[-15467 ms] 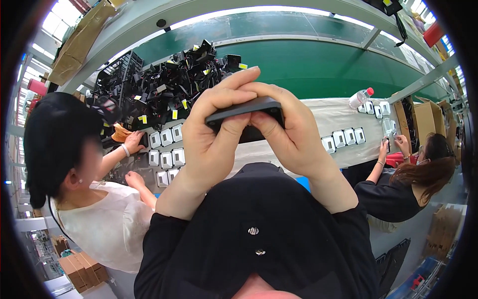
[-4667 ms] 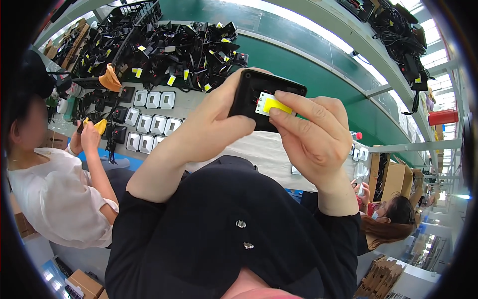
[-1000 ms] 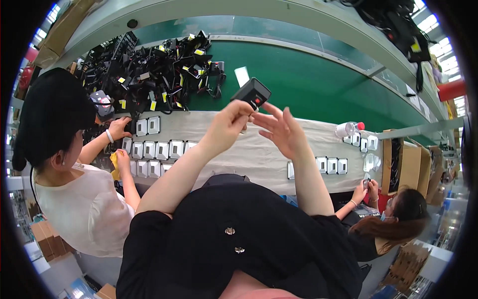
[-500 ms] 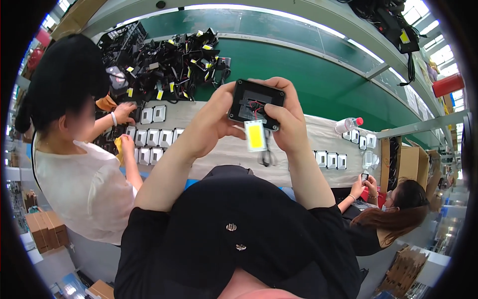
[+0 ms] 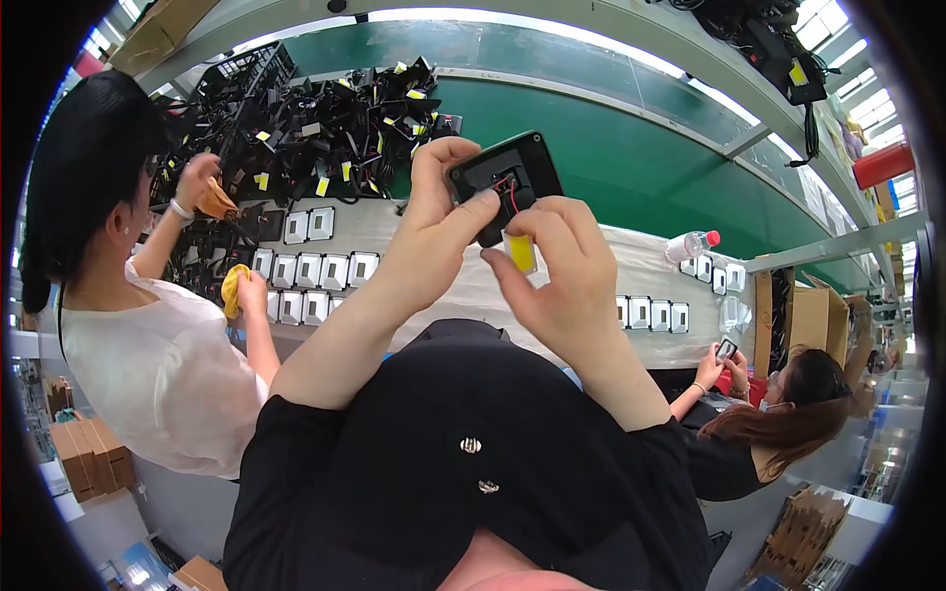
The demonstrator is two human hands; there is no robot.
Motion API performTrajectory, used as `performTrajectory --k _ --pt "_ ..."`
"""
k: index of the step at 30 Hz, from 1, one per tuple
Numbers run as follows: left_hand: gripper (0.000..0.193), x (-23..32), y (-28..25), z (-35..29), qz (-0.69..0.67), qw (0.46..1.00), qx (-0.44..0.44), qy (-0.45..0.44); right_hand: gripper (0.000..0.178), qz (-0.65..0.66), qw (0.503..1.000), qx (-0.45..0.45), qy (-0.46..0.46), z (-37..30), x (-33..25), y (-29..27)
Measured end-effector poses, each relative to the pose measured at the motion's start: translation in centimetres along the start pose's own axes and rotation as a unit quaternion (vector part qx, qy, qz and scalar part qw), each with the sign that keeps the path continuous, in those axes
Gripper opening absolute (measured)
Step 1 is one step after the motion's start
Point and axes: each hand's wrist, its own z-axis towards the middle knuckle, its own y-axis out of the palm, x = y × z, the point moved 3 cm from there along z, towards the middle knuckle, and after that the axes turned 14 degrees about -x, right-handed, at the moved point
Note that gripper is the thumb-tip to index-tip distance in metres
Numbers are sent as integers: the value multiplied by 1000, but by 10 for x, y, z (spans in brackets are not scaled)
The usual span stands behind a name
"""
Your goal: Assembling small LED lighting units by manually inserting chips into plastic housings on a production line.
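A black square lamp housing (image 5: pixel 538 165), tilted, is held up in front of me with its hollow side showing. My left hand (image 5: pixel 434 219) grips its left side, fingers behind the rim and thumb pressed inside by the wiring. Thin red wires (image 5: pixel 512 194) come out of the housing. A flat yellow-and-white LED panel (image 5: pixel 520 254) hangs below it, partly covered by my right hand (image 5: pixel 572 264), whose thumb and index finger close about the panel. Behind the hands, the far edge of the housing stands over the green surface.
Rows of white-faced square lamps (image 5: pixel 308 269) lie on the pale bench cover; more lamps (image 5: pixel 639 313) are at right, near a red-capped bottle (image 5: pixel 687 246). A black pile of wired lamp parts (image 5: pixel 340 133) sits far left. Co-workers (image 5: pixel 148 364) (image 5: pixel 778 409) flank me.
The housing has tilted and turned. My left thumb has moved inside it; my right hand has left its rim for the LED panel. The left co-worker's hand with an orange cloth has moved left.
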Motion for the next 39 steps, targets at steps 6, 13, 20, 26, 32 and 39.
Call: performTrajectory --k 6,13,20,26,32,39 --pt "45 15 -12 0 -165 981 -58 -77 29 -14 998 -45 -38 3 -1 -18" --pt "37 13 -10 -4 -179 978 -51 -93 29 -74 995 -54 -39 9 -4 -33" --pt "32 10 -1 -1 -93 995 29 -25 26 -86 996 -32 9 15 -13 -27" --pt "27 21 -5 1 109 990 37 77 21 -19 1000 14 9 20 -20 -16" --pt "38 13 -12 0 74 991 8 113 23 -2 996 86 3 27 -22 -7" --pt "63 25 -10 -11 -48 980 -129 143 26 -6 989 143 -47 34 -35 -5"
